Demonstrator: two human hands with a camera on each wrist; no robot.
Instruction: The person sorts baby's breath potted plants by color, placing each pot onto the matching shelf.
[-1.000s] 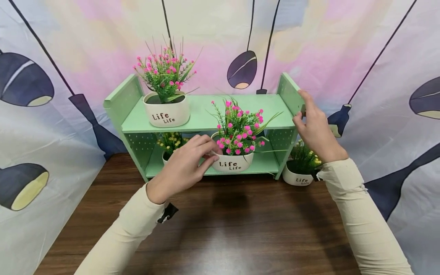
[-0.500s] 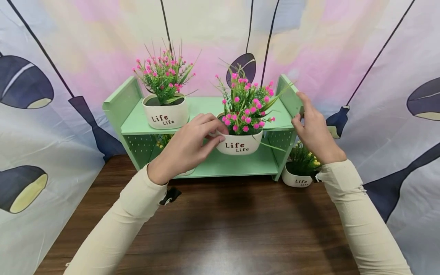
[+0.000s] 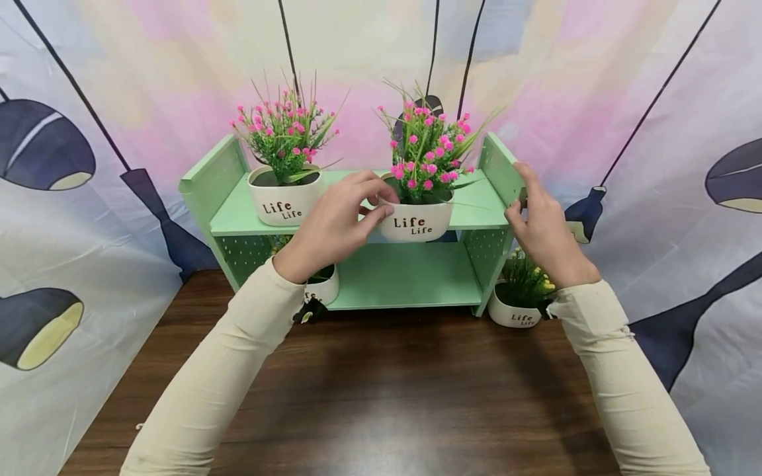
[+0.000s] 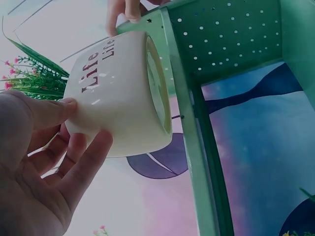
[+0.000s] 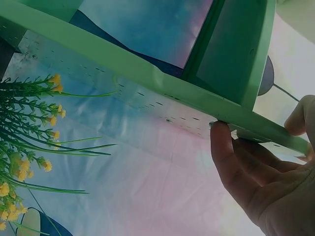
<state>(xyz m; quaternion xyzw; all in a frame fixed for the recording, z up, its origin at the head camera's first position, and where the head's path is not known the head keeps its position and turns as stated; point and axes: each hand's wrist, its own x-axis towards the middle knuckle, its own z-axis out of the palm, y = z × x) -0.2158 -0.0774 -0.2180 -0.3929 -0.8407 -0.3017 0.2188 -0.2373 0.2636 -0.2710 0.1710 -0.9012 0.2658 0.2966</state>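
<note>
My left hand (image 3: 345, 215) pinches the left rim of a white oval flower pot (image 3: 419, 221), lettered "Life Life" and filled with pink artificial flowers (image 3: 425, 149). The pot hangs at the front edge of the upper tier of a green two-tier shelf (image 3: 357, 230). In the left wrist view the underside of the pot (image 4: 113, 93) shows, tilted, close by the shelf board (image 4: 189, 128). My right hand (image 3: 544, 228) grips the shelf's right side panel (image 5: 182, 93), fingers and thumb on either side of its edge.
A matching pink-flowered pot (image 3: 286, 198) stands at the left of the upper tier. Below, a pot (image 3: 324, 287) on the lower tier is partly hidden by my left arm. Right of the shelf, a yellow-flowered pot (image 3: 514, 311) sits on the brown table (image 3: 405, 396).
My left hand has raised the pink-flowered pot from in front of the lower tier up to the upper tier's front edge. My right hand stays on the side panel.
</note>
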